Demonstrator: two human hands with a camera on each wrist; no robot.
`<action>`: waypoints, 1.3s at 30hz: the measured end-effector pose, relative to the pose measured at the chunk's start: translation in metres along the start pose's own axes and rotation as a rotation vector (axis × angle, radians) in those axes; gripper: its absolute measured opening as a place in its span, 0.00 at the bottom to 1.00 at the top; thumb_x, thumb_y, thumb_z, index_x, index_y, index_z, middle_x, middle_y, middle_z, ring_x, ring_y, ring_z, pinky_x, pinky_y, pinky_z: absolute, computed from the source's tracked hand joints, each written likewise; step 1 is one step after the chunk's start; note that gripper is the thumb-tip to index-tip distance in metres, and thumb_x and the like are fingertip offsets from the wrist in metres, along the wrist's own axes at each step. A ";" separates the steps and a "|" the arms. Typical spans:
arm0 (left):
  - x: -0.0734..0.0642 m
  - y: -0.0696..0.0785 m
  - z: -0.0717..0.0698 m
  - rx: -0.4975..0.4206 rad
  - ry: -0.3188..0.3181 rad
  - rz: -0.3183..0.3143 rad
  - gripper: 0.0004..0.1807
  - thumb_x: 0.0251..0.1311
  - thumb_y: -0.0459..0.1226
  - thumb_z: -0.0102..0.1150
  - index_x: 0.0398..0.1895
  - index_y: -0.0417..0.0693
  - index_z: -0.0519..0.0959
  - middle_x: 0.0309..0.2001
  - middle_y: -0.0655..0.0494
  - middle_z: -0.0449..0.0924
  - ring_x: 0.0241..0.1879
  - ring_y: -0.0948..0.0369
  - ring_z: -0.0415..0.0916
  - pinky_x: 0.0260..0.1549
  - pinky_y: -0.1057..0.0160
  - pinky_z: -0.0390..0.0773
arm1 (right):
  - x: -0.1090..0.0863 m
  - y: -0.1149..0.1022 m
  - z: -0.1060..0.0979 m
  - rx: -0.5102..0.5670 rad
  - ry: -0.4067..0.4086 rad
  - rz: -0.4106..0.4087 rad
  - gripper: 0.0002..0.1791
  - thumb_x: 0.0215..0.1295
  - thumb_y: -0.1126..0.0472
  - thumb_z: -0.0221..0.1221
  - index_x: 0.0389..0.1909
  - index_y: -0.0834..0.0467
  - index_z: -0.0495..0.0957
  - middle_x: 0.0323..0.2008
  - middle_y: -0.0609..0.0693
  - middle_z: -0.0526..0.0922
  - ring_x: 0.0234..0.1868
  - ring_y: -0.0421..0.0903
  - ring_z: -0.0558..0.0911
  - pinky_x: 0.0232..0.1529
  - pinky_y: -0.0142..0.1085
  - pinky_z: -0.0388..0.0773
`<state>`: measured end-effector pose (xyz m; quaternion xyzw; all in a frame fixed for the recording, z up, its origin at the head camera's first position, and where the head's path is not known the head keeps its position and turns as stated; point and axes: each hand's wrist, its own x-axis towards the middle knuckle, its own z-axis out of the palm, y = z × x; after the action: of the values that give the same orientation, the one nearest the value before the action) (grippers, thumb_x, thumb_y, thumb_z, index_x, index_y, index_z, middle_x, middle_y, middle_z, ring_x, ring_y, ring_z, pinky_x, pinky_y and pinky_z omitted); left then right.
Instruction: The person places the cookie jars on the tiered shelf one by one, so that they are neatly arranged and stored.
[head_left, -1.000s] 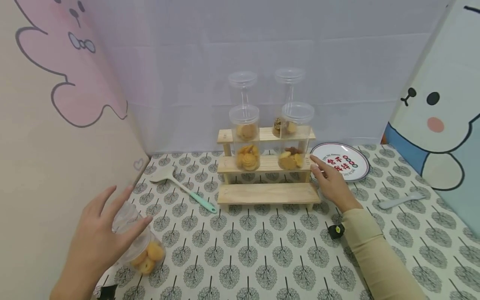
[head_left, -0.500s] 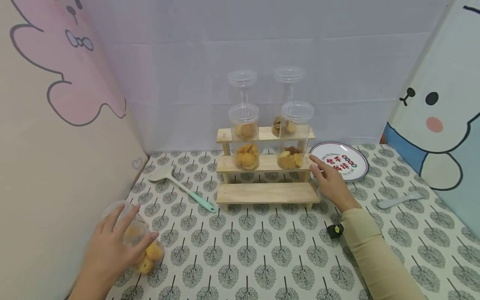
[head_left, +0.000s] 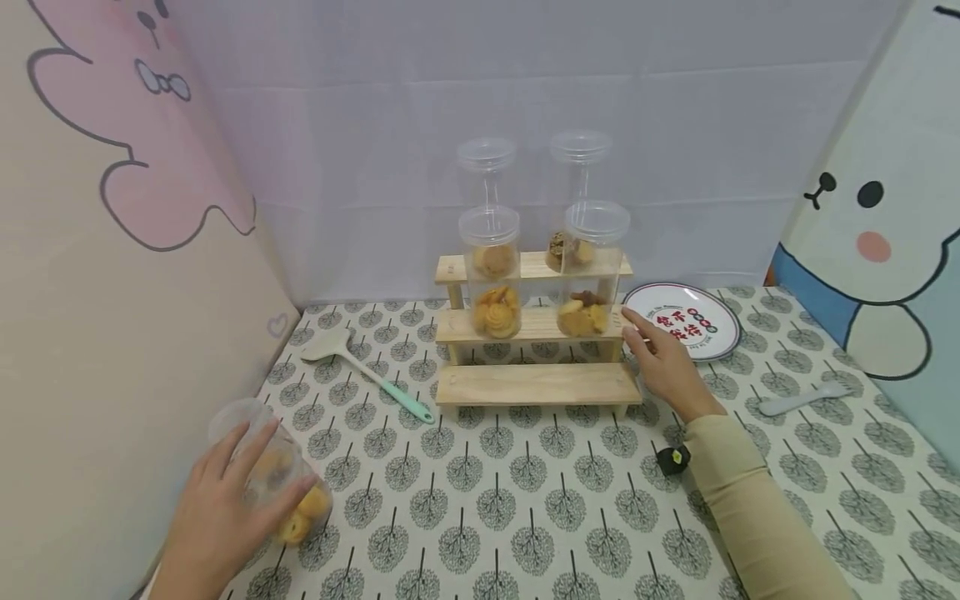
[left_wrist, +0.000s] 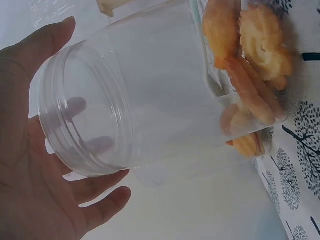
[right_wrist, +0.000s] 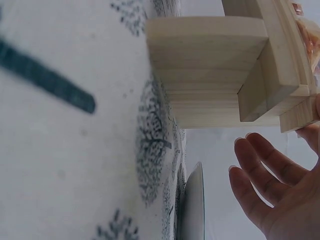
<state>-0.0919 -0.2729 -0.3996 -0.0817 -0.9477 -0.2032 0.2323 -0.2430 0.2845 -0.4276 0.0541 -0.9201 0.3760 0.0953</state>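
On the left, two clear lidded jars of cookies stand close together: a rear jar (head_left: 243,412) and a front jar (left_wrist: 160,90). My left hand (head_left: 232,508) reaches round the front jar's lid with fingers spread. In the left wrist view, fingertips show through the lid, while the thumb tip stands slightly apart from it. My right hand (head_left: 667,367) touches the right end of the middle tier of a wooden three-tier shelf (head_left: 536,383). Its other fingers (right_wrist: 265,170) extend loosely. Cookie jars stand on the upper tiers, including the middle-left jar (head_left: 495,283) and middle-right jar (head_left: 588,279).
A spatula (head_left: 375,379) with a mint handle lies left of the shelf. Behind my right hand is a printed white plate (head_left: 701,321). Farther right lies a pale fork (head_left: 802,398). The tree-patterned cloth (head_left: 480,533) covers the table. Fabric walls enclose three sides.
My left hand has moved down and slightly right, from above the front jar to round its lid. The right hand stays at the shelf end.
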 end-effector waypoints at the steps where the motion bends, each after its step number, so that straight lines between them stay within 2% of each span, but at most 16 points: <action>1: -0.002 0.000 0.000 -0.006 0.010 0.001 0.50 0.43 0.53 0.78 0.73 0.57 0.67 0.69 0.36 0.64 0.60 0.29 0.62 0.58 0.28 0.59 | 0.000 0.000 0.000 -0.001 -0.001 0.003 0.32 0.77 0.35 0.36 0.78 0.39 0.54 0.63 0.65 0.73 0.51 0.59 0.79 0.46 0.58 0.76; 6: -0.009 -0.001 0.005 -0.017 0.065 0.043 0.49 0.38 0.50 0.80 0.69 0.54 0.72 0.64 0.36 0.70 0.55 0.29 0.66 0.53 0.29 0.64 | 0.000 0.001 -0.001 -0.017 0.005 0.011 0.32 0.77 0.36 0.36 0.78 0.38 0.54 0.62 0.65 0.73 0.49 0.58 0.79 0.44 0.54 0.76; 9: -0.010 -0.003 0.008 -0.009 0.077 0.059 0.47 0.38 0.48 0.81 0.68 0.52 0.73 0.62 0.36 0.71 0.54 0.30 0.67 0.50 0.30 0.65 | 0.000 0.001 -0.001 -0.016 0.011 0.014 0.32 0.77 0.36 0.36 0.78 0.38 0.54 0.62 0.65 0.73 0.49 0.59 0.79 0.45 0.56 0.76; 15: -0.011 -0.003 0.009 -0.019 0.072 0.045 0.47 0.37 0.45 0.81 0.67 0.51 0.74 0.64 0.38 0.70 0.56 0.31 0.67 0.48 0.30 0.67 | 0.001 0.000 -0.001 -0.015 0.019 0.014 0.32 0.77 0.36 0.36 0.78 0.39 0.55 0.62 0.66 0.73 0.51 0.61 0.79 0.50 0.60 0.74; 23: -0.014 -0.003 0.010 -0.027 0.068 0.011 0.44 0.38 0.44 0.81 0.65 0.50 0.76 0.65 0.40 0.69 0.55 0.30 0.67 0.47 0.29 0.67 | 0.002 0.000 -0.001 -0.019 0.018 0.009 0.32 0.77 0.36 0.36 0.78 0.39 0.55 0.62 0.66 0.73 0.51 0.60 0.78 0.50 0.60 0.74; 29: -0.014 -0.004 0.011 -0.043 0.078 0.007 0.43 0.37 0.43 0.82 0.63 0.50 0.77 0.65 0.40 0.69 0.56 0.31 0.67 0.48 0.29 0.67 | 0.000 0.000 -0.001 -0.008 0.007 0.010 0.32 0.77 0.35 0.36 0.78 0.38 0.54 0.63 0.65 0.73 0.51 0.59 0.78 0.47 0.57 0.75; 39: -0.015 -0.011 0.014 -0.092 0.095 0.008 0.43 0.32 0.41 0.83 0.61 0.50 0.79 0.63 0.41 0.70 0.56 0.33 0.67 0.49 0.29 0.67 | -0.001 0.000 0.000 -0.008 0.001 0.012 0.32 0.77 0.35 0.36 0.78 0.38 0.54 0.64 0.66 0.72 0.52 0.61 0.78 0.48 0.59 0.75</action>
<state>-0.0871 -0.2778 -0.4218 -0.0863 -0.9250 -0.2492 0.2735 -0.2419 0.2845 -0.4275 0.0482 -0.9219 0.3728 0.0938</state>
